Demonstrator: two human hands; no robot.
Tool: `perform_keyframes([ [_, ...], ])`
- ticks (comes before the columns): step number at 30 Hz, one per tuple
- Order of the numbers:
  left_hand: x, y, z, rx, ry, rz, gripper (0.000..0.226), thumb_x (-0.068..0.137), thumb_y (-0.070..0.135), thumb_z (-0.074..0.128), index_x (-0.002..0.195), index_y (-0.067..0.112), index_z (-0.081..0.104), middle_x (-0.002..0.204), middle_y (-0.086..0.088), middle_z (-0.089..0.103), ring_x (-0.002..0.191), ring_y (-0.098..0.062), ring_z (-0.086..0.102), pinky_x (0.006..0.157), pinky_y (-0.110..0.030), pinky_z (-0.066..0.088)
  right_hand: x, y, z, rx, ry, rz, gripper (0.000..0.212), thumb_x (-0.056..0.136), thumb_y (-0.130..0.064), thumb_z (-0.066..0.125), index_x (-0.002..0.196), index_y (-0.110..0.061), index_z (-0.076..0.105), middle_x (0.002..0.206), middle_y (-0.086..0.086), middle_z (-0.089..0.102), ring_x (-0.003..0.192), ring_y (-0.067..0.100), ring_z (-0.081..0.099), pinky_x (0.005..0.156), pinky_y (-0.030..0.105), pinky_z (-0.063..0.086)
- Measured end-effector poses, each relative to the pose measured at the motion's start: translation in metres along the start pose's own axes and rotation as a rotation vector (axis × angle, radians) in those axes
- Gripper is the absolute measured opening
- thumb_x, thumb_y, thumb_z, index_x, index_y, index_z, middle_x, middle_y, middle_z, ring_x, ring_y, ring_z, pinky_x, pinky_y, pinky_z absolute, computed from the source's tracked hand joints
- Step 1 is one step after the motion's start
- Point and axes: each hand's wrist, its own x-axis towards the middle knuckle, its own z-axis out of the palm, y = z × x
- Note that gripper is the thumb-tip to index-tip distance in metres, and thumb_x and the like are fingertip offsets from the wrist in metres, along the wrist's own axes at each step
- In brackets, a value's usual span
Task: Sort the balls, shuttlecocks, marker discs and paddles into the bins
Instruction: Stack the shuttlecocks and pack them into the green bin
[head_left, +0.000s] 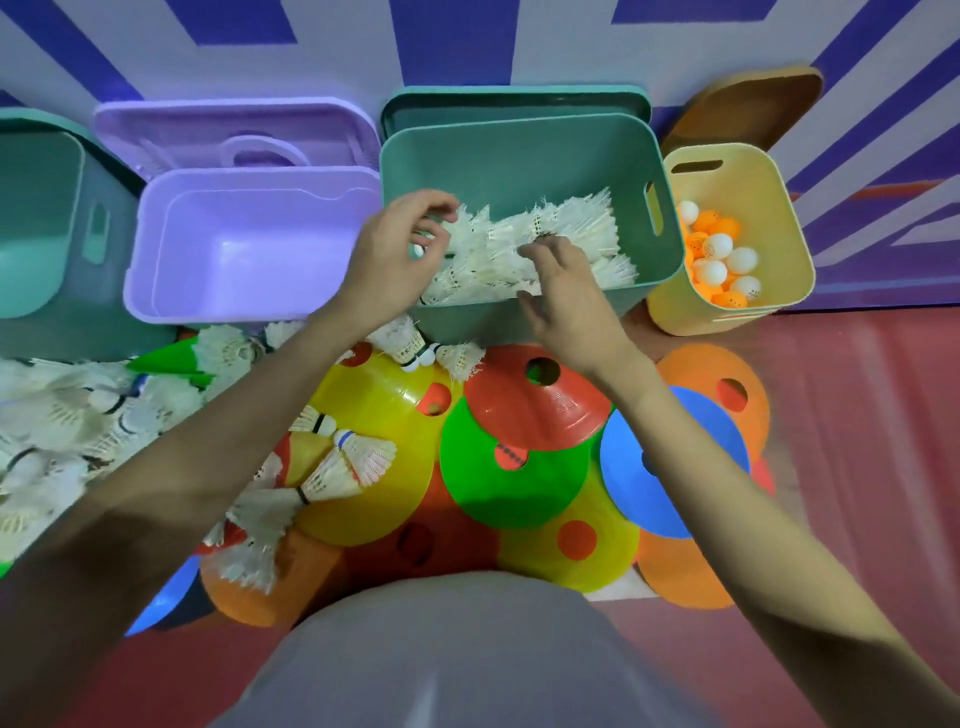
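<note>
The teal bin (524, 156) at the back middle holds a heap of white shuttlecocks (571, 228). My left hand (395, 249) hovers over the bin's left side, its fingers curled round a shuttlecock (418, 251) whose white cork shows under the palm. My right hand (563, 291) reaches over the bin's front rim, fingers fairly straight and touching the heap. Several more shuttlecocks (343, 462) lie on the floor at left and centre. Overlapping marker discs lie in front of me: red (535, 410), green (498, 488), yellow (384, 410), blue (670, 467), orange (748, 400).
An empty purple bin (249, 249) stands left of the teal one, its lid behind it. Another teal bin (41, 218) is at far left. The yellow bin (769, 218) at right holds white and orange balls (719, 254). A striped wall stands behind.
</note>
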Motion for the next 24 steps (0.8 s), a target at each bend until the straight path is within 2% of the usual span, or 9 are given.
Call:
perform_keyframes([
  [3,-0.042,-0.002,-0.03,0.045,0.087,0.011,0.027,0.09,0.004,0.051,0.115,0.003,0.061,0.108,-0.005,0.067,0.089,-0.013,0.063,0.081,-0.018,0.052,-0.016,-0.026,0.013,0.06,0.042,-0.103,0.042,0.084,-0.004,0.054,0.126,0.002,0.05,0.121,0.02,0.05,0.114,0.035,0.047,0.101,0.038,0.038],
  [7,-0.093,-0.023,-0.052,0.099,0.116,-0.14,0.027,0.091,0.006,0.053,0.116,0.006,0.061,0.109,-0.006,0.067,0.088,-0.015,0.064,0.079,-0.019,0.052,-0.019,-0.054,0.037,0.075,-0.076,-0.225,0.04,0.084,-0.002,0.055,0.124,-0.001,0.053,0.121,0.018,0.051,0.113,0.035,0.049,0.094,0.039,0.043],
  [10,-0.125,-0.039,-0.054,0.158,0.099,-0.204,0.026,0.091,0.009,0.053,0.115,0.008,0.062,0.108,-0.007,0.066,0.089,-0.016,0.063,0.077,-0.026,0.053,-0.014,-0.074,0.057,0.04,-0.195,-0.262,0.045,0.085,0.0,0.054,0.13,-0.005,0.052,0.136,0.012,0.047,0.12,0.031,0.05,0.091,0.037,0.046],
  [12,-0.139,-0.046,-0.052,0.178,0.076,-0.239,0.026,0.089,0.01,0.053,0.112,0.007,0.064,0.106,-0.009,0.066,0.088,-0.018,0.063,0.075,-0.029,0.054,-0.008,-0.085,0.07,-0.033,-0.265,-0.232,0.053,0.086,-0.002,0.052,0.138,-0.01,0.044,0.147,0.006,0.039,0.123,0.03,0.05,0.089,0.041,0.05],
  [14,-0.149,-0.053,-0.049,0.164,0.038,-0.269,0.029,0.086,0.012,0.055,0.114,0.007,0.063,0.106,-0.01,0.065,0.09,-0.02,0.063,0.077,-0.04,0.056,-0.002,-0.094,0.079,-0.101,-0.311,-0.174,0.055,0.087,-0.002,0.049,0.14,-0.011,0.04,0.149,0.005,0.036,0.122,0.032,0.051,0.087,0.045,0.05],
  [17,-0.158,-0.055,-0.046,0.148,0.016,-0.286,0.029,0.086,0.007,0.059,0.115,0.006,0.062,0.106,-0.01,0.066,0.091,-0.021,0.064,0.08,-0.046,0.055,0.008,-0.099,0.088,-0.169,-0.297,-0.096,0.05,0.085,0.005,0.044,0.133,-0.008,0.046,0.137,0.011,0.044,0.114,0.036,0.054,0.079,0.043,0.047],
  [21,-0.165,-0.056,-0.044,0.092,0.009,-0.304,0.027,0.088,0.005,0.061,0.115,0.006,0.062,0.107,-0.008,0.066,0.091,-0.021,0.064,0.081,-0.044,0.055,0.012,-0.095,0.097,-0.197,-0.245,-0.059,0.022,0.082,0.008,0.043,0.096,-0.002,0.056,0.106,0.018,0.05,0.092,0.04,0.057,0.063,0.039,0.037],
  [24,-0.169,-0.059,-0.042,0.053,-0.001,-0.33,0.033,0.087,0.009,0.067,0.119,0.005,0.062,0.109,-0.008,0.067,0.092,-0.017,0.063,0.082,-0.041,0.055,0.004,-0.09,0.1,-0.034,-0.123,-0.085,0.012,0.085,0.001,0.049,0.085,-0.001,0.061,0.094,0.017,0.053,0.082,0.04,0.058,0.062,0.043,0.046],
])
